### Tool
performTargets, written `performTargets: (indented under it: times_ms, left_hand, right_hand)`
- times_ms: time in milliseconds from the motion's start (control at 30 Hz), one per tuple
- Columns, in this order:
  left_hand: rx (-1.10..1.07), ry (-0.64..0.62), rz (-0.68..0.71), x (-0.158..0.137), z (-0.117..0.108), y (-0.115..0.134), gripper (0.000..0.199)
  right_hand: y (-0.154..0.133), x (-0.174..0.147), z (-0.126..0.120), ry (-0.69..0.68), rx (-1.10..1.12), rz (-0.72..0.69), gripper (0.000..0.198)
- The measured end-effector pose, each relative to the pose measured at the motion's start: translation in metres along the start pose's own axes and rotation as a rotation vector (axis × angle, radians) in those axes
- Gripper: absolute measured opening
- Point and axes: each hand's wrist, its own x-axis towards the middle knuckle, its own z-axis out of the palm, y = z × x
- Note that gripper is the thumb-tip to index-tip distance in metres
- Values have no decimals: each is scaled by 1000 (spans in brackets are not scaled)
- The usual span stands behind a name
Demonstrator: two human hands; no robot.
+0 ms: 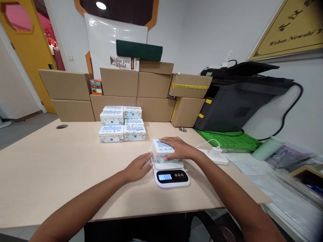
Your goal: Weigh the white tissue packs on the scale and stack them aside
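A white tissue pack [161,156] with blue lettering and a floral print rests on the platform of a white digital kitchen scale [172,184]. The scale's lit display reads about 553. My right hand [178,148] lies over the pack's top and right side, thumb against its front face, gripping it. Beside the scale's left edge is my left hand [139,166], fingers stretched out, fingertips at the lower left of the pack. Whether those fingertips press on the pack or on the scale is hard to see.
Similar tissue packs [111,133] stand stacked further back on the table [63,171]. Cardboard boxes [118,82] line the far edge. To the right are a dark printer [234,101], a green crate [227,139] and a white power strip [214,157] with cables.
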Motion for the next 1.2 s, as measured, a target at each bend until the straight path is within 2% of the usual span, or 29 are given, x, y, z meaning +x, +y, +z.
performTargets:
  times_ms: [233, 300, 367, 467, 567, 667, 767, 867, 967, 1067, 1200]
  left_hand:
    - [-16, -17, 21, 0, -2, 0, 84]
    - [-27, -23, 13, 0, -3, 3, 87]
    - [-43, -21, -7, -1, -3, 5, 86]
    - [-71, -7, -42, -3, -4, 8, 84]
    - [-94, 4, -71, -5, -6, 11, 87]
    - [-103, 9, -97, -6, -9, 16, 88]
    - [-99, -1, -123, -6, -13, 19, 92]
    - [-93, -27, -137, -5, -15, 20, 96]
    - [-86, -51, -126, -3, -15, 19, 96]
    - [-59, -75, -111, 0, -15, 18, 95]
    - [-24, -91, -101, 1, -13, 18, 93]
  right_hand:
    - [-1, 0, -1, 5, -24, -14, 104]
    - [0, -1, 1, 32, 44, -11, 104]
    - [4, -2, 4, 127, 226, 0, 100]
    - [14, -4, 11, 345, 502, 24, 91]
    - [31, -7, 15, 540, 658, 57, 104]
    - [55, -15, 13, 634, 823, 94, 115]
    - [76, -23, 14, 693, 1056, 147, 112]
    - [80, -22, 24, 669, 1216, 198, 110]
    - [65, -10, 39, 552, 1248, 216, 111]
    - [47, 0, 52, 464, 1302, 225, 102]
    - [36, 1, 57, 460, 1347, 222, 96]
